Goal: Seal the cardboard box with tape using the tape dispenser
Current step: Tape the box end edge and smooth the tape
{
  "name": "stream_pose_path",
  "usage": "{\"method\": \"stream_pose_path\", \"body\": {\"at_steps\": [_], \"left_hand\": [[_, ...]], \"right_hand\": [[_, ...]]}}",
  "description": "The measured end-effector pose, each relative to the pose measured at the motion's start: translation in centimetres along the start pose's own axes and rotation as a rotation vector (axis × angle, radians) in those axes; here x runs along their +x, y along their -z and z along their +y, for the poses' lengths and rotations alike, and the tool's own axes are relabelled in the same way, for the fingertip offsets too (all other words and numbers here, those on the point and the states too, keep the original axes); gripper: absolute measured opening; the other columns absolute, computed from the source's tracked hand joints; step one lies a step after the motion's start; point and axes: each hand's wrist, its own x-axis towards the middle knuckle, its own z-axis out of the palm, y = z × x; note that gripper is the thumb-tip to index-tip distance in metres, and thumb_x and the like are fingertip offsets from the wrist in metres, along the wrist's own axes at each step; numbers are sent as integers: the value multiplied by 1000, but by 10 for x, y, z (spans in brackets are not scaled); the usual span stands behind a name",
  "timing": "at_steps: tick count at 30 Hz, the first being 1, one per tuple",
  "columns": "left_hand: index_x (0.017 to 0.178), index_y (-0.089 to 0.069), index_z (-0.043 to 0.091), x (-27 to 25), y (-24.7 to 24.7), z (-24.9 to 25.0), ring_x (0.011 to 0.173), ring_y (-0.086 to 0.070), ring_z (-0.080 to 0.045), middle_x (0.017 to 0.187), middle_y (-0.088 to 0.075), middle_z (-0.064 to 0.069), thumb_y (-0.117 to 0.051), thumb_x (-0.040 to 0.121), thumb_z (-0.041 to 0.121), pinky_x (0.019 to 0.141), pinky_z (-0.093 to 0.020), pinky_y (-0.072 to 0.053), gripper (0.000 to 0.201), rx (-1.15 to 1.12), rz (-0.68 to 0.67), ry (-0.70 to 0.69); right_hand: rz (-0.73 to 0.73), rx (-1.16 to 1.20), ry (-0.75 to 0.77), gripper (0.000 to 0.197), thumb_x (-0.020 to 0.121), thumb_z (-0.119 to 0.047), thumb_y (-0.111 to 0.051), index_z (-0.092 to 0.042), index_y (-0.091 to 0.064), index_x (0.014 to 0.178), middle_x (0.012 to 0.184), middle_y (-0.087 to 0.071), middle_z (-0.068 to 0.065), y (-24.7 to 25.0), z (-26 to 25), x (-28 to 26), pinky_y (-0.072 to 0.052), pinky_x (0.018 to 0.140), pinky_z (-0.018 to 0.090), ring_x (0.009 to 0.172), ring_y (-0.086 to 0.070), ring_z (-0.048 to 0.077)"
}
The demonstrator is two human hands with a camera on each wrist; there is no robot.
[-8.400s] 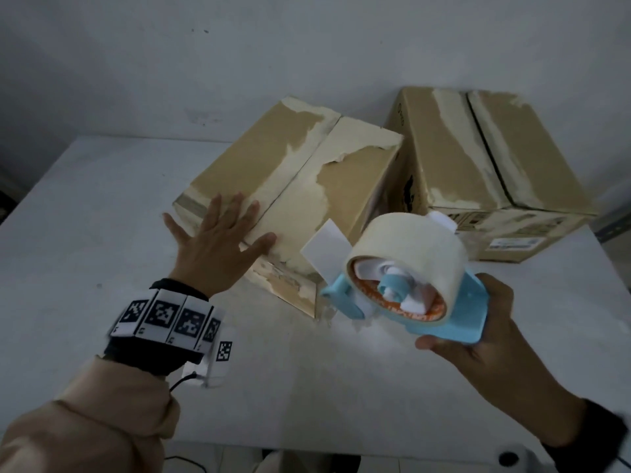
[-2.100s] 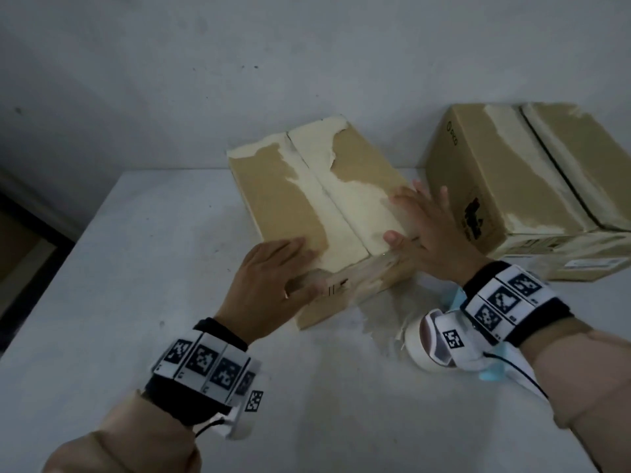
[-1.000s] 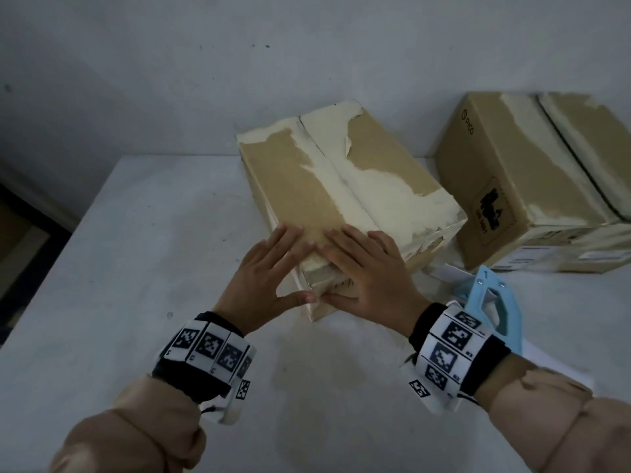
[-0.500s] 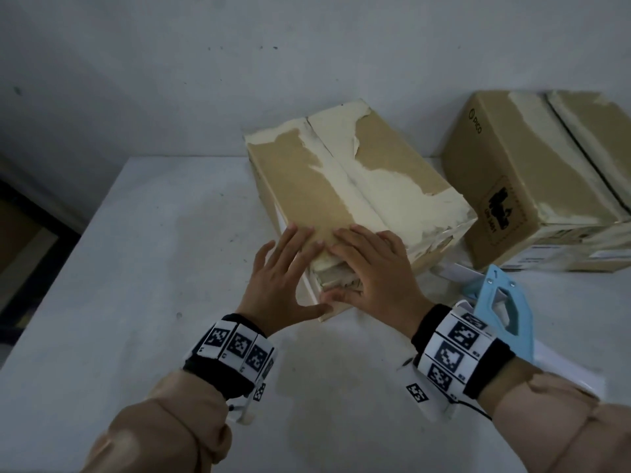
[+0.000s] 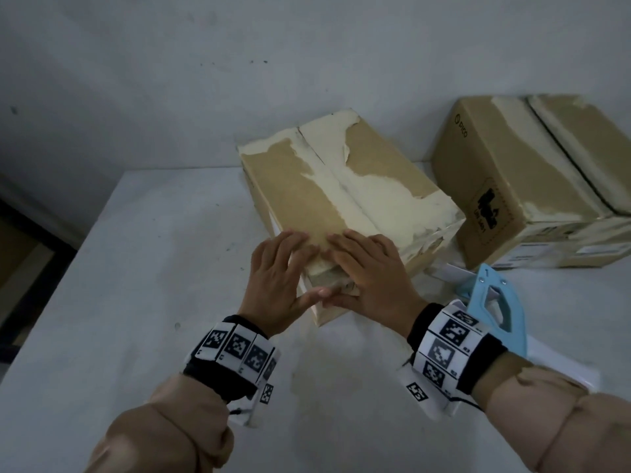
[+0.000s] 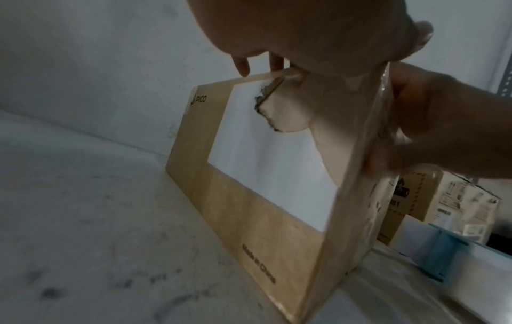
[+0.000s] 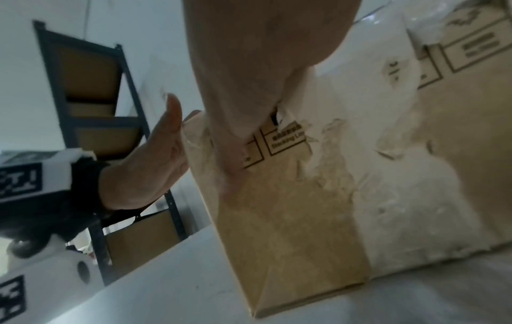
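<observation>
Nearby, white table (image 5: pixel 143 268), pale wall (image 5: pixel 170 80), dark shelving (image 7: pixel 91 122)

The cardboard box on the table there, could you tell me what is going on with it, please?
A person is pressing both hands flat on the near top corner of the cardboard box, left hand and right hand side by side with fingers straight, apparently smoothing the pale tape along its seam. The blue tape dispenser lies on the white table behind the right wrist, held by neither hand. A second cardboard box stands to the right.
</observation>
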Motion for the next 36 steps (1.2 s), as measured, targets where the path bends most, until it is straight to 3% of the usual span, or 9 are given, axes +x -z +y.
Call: {"method": "stream_pose_path", "body": {"at_steps": [3, 6, 10, 17, 21, 24, 27, 31, 36], "left_hand": [[110, -45, 18, 7, 2, 1, 111, -41, -23, 117, -41, -2, -19, 86, 70, 99, -48, -27, 63, 87, -14, 14], [116, -45, 24, 5, 2, 4, 115, -38, -23, 120, -39, -2, -17, 88, 68, 103, -51, -20, 59, 140, -85, 48], [130, -40, 24, 4, 7, 11, 126, -35, -21, 137, -48, -4, -12, 92, 62, 107, -57, -14, 60, 172, -185, 55], [134, -36, 24, 7, 12, 13, 132, -28, -19, 140, -48, -5, -13, 91, 64, 99, -68, -17, 63, 191, -279, 27], [138, -32, 22, 10, 19, 8, 134, -24, -18, 144, -42, -4, -14, 89, 66, 96, -69, -12, 68, 184, -331, -12], [143, -25, 25, 9, 28, 2, 136, -21, -17, 147, -35, -4, -12, 88, 67, 96, -71, -16, 70, 195, -386, -52], [145, 4, 42, 8, 36, -7, 142, 0, -12, 153, -13, -2, -8, 86, 71, 108, -64, -6, 66, 64, -333, -46], [143, 7, 39, 32, 44, 5, 138, 26, -5, 154, 13, 6, 9, 71, 81, 112, -47, 16, 83, -81, -294, 245], [148, -4, 24, 61, 17, 45, 143, 12, -28, 157, 6, -3, -9, 76, 79, 110, -61, -4, 91, 181, -580, 402]], "right_hand": [[-103, 76, 43, 69, 68, -56, -62, -11, -54, 120, 134, -53, 10, 8, 5, 0, -27, 96, 36, 123, -36, 23], [-80, 302, -89, 70, 81, -62, -42, -10, -50, 127, 139, -47, 9, 27, 18, -2, -27, 101, 34, 125, -37, 18], [-76, 79, -196, 75, 92, -62, -15, -7, -48, 130, 139, -47, 14, 30, 46, -8, -18, 103, 38, 130, -40, 33], [-126, 30, -99, 71, 93, -60, -15, -8, -44, 131, 135, -50, 15, 26, 60, -12, -22, 101, 38, 126, -33, 27], [-190, 16, -15, 60, 94, -55, -13, -16, -32, 136, 140, -43, 13, 25, 73, -15, -3, 110, 35, 131, -24, 27], [-177, 67, -70, 72, 88, -66, -15, -19, -24, 142, 147, -31, 13, 28, 71, -17, 12, 110, 27, 136, -8, 23], [-88, 162, -254, 86, 73, -84, -11, -33, -10, 142, 151, -3, -5, 38, 76, -30, 26, 106, 21, 138, 10, 11], [-13, 176, -519, 100, 69, -84, 1, -24, -26, 144, 153, -10, -3, 40, 79, -32, 8, 112, 39, 142, 1, 19], [32, 146, -551, 91, 82, -74, -4, -11, -38, 139, 151, -23, 18, 27, 72, -29, -12, 113, 50, 140, -12, 34]]}}
